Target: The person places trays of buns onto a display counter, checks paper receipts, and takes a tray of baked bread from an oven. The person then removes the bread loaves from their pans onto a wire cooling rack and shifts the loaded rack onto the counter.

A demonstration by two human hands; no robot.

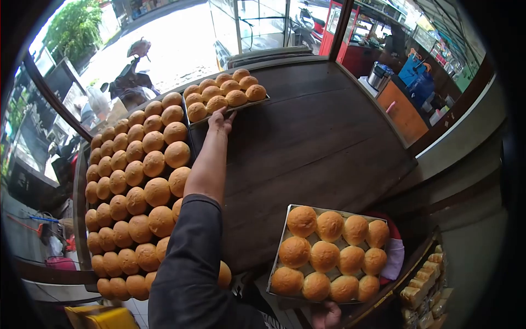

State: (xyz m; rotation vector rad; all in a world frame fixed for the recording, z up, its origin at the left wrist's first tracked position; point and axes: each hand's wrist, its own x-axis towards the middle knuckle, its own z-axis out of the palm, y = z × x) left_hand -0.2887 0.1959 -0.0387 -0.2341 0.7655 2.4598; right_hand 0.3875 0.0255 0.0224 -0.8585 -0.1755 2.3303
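Note:
My left hand (220,120) reaches forward to the front edge of a metal tray of round golden buns (236,98) at the back of the dark wooden surface. Its fingers are closed at that edge; how far they go under is hidden. At the lower right, a second tray (287,226) carries rows of browned buns (324,256). My right hand (327,315) holds this tray at its near edge, with part of the hand hidden below it. A pale purple cloth (393,260) shows beside the tray's right side.
Many rows of buns (135,202) cover the left side of the wooden surface (296,142). Wrapped bread (422,288) sits on a shelf at the lower right. Glass panes with dark frames (342,30) surround the surface, and a motorbike (130,77) stands outside.

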